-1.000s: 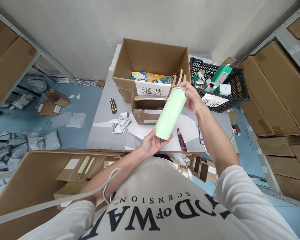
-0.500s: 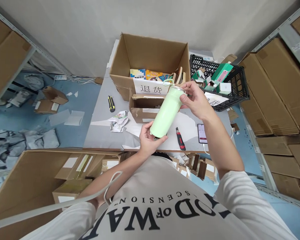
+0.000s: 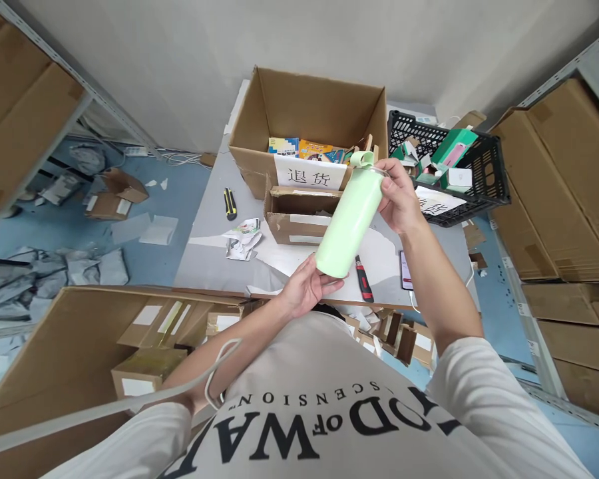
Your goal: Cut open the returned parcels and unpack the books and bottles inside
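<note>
A light green water bottle point(image 3: 349, 223) with a loop on its lid is tilted over the table, its top leaning up and to the right. My right hand point(image 3: 399, 196) is closed around its upper part near the lid. Under and beside its base, my left hand point(image 3: 307, 287) supports the bottom with loosely curved fingers, some partly hidden by the bottle. Behind the bottle stands a small opened cardboard box point(image 3: 302, 229). A red and black utility knife point(image 3: 364, 281) lies just right of the bottle's base.
A large carton point(image 3: 252, 156) with colourful boxes inside stands at the back. Right of it sits a black plastic crate point(image 3: 499, 183) holding green packaging. A yellow-black cutter point(image 3: 230, 204), crumpled wrapper point(image 3: 243, 238) and phone point(image 3: 406, 271) lie on the table. A big open carton point(image 3: 44, 346) is at lower left.
The bottle has turned slightly, so its lid loop now shows broader and faces me. My left hand's fingers have loosened and shifted at the base. The whole view has swung slightly left.
</note>
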`<state>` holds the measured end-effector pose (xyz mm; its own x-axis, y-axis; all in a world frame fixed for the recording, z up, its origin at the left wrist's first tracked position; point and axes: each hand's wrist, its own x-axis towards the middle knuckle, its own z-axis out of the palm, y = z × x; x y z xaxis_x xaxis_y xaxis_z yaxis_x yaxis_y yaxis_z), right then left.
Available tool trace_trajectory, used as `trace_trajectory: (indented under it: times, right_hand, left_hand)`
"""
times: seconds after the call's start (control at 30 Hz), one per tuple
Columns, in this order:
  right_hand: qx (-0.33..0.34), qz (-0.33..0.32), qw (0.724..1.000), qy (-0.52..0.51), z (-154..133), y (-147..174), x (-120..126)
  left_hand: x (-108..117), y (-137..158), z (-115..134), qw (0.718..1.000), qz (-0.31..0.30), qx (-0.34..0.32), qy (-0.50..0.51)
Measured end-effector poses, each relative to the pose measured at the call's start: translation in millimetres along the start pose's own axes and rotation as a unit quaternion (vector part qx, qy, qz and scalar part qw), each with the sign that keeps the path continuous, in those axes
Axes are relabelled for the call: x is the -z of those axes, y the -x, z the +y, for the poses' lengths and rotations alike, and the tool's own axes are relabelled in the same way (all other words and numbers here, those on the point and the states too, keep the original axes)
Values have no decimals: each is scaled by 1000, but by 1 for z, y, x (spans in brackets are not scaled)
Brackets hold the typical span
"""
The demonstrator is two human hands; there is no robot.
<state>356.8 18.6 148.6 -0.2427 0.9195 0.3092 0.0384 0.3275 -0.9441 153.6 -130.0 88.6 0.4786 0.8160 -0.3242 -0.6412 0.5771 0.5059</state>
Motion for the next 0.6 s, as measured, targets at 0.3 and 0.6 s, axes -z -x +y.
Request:
trace_trajectory:
  times: [0.3,0.6]
  right_hand:
    - [-34,-102,993,50,-22,7,-5]
    - [-157,-97,983,-19,-34,9,4]
  left_hand:
    - [12,-12,-11,937,131,-276,-168]
    - [27,-20,-24,869,157,-369,-291]
